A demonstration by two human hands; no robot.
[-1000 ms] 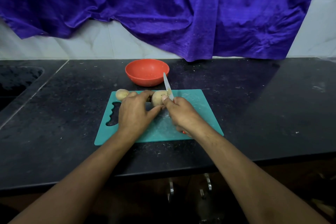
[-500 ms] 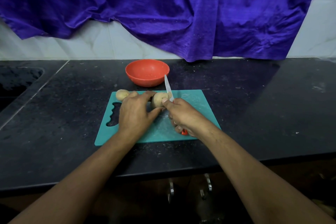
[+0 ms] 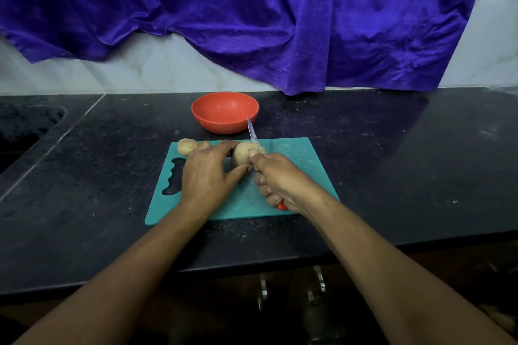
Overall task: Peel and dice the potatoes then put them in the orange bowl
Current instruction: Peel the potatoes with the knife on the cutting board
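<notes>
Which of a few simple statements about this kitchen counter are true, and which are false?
1. The orange bowl is empty. True.
2. The left hand holds a potato on the teal cutting board. True.
3. The right hand holds a peeler. False: it grips a knife, with the blade at the potato.
4. The second potato lies in the bowl. False: it sits at the board's far left corner.

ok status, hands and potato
Left hand holds potato on board. Right hand grips knife, blade at potato. Orange bowl empty, nothing blocking.
</notes>
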